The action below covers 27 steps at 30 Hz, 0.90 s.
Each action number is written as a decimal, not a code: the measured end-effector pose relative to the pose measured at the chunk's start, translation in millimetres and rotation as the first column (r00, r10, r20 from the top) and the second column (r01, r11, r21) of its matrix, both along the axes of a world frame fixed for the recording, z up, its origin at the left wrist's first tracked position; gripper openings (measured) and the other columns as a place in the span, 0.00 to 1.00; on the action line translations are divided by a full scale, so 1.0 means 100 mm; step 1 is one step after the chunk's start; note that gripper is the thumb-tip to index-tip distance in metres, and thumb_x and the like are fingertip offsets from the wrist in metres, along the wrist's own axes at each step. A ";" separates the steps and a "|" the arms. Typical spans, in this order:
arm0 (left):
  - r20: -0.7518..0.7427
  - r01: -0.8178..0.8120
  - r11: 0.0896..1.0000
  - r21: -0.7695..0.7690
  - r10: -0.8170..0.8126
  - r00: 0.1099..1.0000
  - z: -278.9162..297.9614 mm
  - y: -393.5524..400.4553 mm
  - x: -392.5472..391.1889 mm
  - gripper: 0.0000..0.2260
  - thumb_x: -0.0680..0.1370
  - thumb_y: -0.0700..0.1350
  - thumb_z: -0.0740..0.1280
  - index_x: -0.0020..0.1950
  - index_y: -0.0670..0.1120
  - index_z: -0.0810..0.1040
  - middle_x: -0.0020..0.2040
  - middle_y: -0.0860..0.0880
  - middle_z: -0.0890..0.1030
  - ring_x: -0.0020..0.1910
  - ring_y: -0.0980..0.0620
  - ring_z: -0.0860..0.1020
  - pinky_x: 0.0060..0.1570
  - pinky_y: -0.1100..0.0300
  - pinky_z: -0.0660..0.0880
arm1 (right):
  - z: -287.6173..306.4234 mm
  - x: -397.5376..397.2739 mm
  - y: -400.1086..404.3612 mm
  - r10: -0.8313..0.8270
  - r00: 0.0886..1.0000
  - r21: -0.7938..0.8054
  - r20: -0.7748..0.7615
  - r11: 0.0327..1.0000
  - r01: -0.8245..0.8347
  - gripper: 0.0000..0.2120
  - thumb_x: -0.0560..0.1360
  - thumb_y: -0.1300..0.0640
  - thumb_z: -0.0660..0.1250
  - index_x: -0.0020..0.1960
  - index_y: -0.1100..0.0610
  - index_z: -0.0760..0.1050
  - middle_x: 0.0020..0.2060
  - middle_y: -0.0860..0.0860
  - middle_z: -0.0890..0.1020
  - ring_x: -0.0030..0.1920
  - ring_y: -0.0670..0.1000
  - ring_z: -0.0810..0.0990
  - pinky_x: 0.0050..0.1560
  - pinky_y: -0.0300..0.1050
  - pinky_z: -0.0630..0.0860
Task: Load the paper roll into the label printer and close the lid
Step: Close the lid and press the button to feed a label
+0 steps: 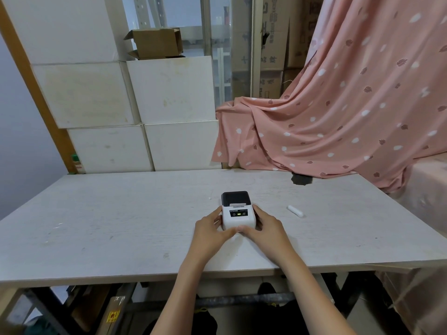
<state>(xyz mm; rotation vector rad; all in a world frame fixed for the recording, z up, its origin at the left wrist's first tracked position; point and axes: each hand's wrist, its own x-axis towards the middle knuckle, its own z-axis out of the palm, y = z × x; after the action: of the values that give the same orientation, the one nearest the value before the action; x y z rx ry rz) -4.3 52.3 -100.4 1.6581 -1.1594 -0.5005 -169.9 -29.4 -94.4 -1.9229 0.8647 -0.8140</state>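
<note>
Left hand (211,228) cups label printer (238,213) at its left flank, thumb on near edge. Printer mid-tabletop (121,213), dark lid (235,198) on far end, apparently down. Right hand (264,226) cups right flank. White paper roll (295,211) lies right of printer, apart, nearer right hand, long axis slanting away-left.

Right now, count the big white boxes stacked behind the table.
5 in view: one tall upper-left box, two in the middle row, left and right, two in the bottom row, left and right. More may be hidden behind.
</note>
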 end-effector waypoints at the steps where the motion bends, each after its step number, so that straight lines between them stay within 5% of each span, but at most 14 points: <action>1: 0.005 0.000 1.000 0.003 0.000 1.000 0.00 0.00 0.00 0.28 0.70 0.48 0.80 0.67 0.61 0.77 0.55 0.61 0.83 0.57 0.67 0.80 0.53 0.74 0.75 | 0.00 0.00 0.00 0.000 1.000 0.001 0.000 1.000 0.000 0.24 0.71 0.49 0.77 0.66 0.41 0.76 0.53 0.38 0.86 0.54 0.40 0.83 0.59 0.47 0.81; 11: 0.015 0.002 1.000 -0.004 -0.002 1.000 0.00 0.00 0.00 0.29 0.69 0.50 0.80 0.69 0.61 0.76 0.59 0.59 0.84 0.60 0.63 0.80 0.60 0.63 0.78 | 0.01 0.00 0.00 -0.008 1.000 0.012 -0.002 1.000 0.008 0.25 0.71 0.49 0.77 0.66 0.40 0.76 0.54 0.39 0.86 0.55 0.41 0.83 0.59 0.47 0.81; 21: 0.009 -0.015 1.000 0.024 0.015 1.000 0.05 0.03 -0.02 0.29 0.70 0.45 0.78 0.70 0.58 0.76 0.57 0.59 0.83 0.56 0.66 0.80 0.49 0.77 0.74 | 0.04 0.02 0.00 -0.040 0.999 0.061 0.032 0.997 0.038 0.15 0.77 0.51 0.70 0.63 0.41 0.78 0.54 0.37 0.86 0.56 0.39 0.83 0.61 0.47 0.80; 27: -0.010 -0.027 0.999 0.027 0.028 1.000 0.06 0.03 -0.03 0.31 0.70 0.43 0.78 0.71 0.54 0.76 0.58 0.57 0.84 0.58 0.64 0.80 0.54 0.73 0.75 | 0.08 0.06 -0.01 -0.162 0.985 0.139 0.060 0.978 0.152 0.14 0.79 0.55 0.68 0.64 0.47 0.79 0.54 0.38 0.83 0.56 0.38 0.80 0.62 0.39 0.75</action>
<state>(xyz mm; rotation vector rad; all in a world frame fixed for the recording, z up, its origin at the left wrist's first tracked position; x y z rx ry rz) -7.7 55.0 -94.4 1.6909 -1.1255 -0.5085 -164.0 -30.2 -86.2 -1.7147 1.0119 -0.8892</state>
